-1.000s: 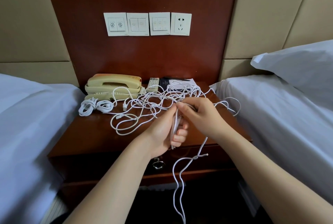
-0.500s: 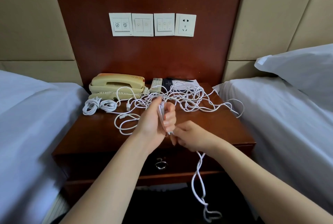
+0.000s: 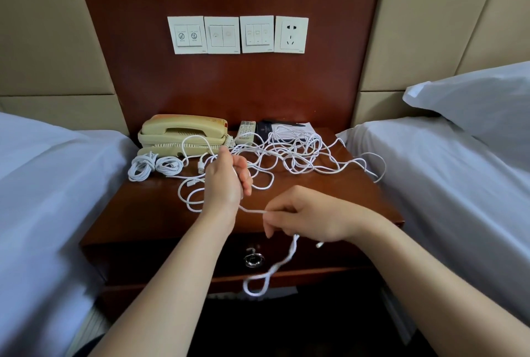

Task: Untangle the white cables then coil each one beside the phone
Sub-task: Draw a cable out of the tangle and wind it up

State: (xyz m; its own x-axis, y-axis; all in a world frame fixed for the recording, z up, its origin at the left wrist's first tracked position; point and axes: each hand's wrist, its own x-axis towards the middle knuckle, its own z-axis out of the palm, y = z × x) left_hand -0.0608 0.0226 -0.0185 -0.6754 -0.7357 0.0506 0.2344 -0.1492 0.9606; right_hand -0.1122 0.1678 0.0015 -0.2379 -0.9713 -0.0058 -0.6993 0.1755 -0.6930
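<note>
Your left hand grips white cable in a fist mid-table, your right hand pinches that strand at the front edge; two coils sit by the phone, back-left.

Cable tangle spreads over nightstand rear-right; phone blocks rear-left; front-left strip passable.

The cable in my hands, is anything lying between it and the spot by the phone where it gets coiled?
Yes. Between the cable and the phone, loose loops of the tangle cover the nightstand. Two coils already lie before the phone's left end, and a remote sits to its right.
</note>
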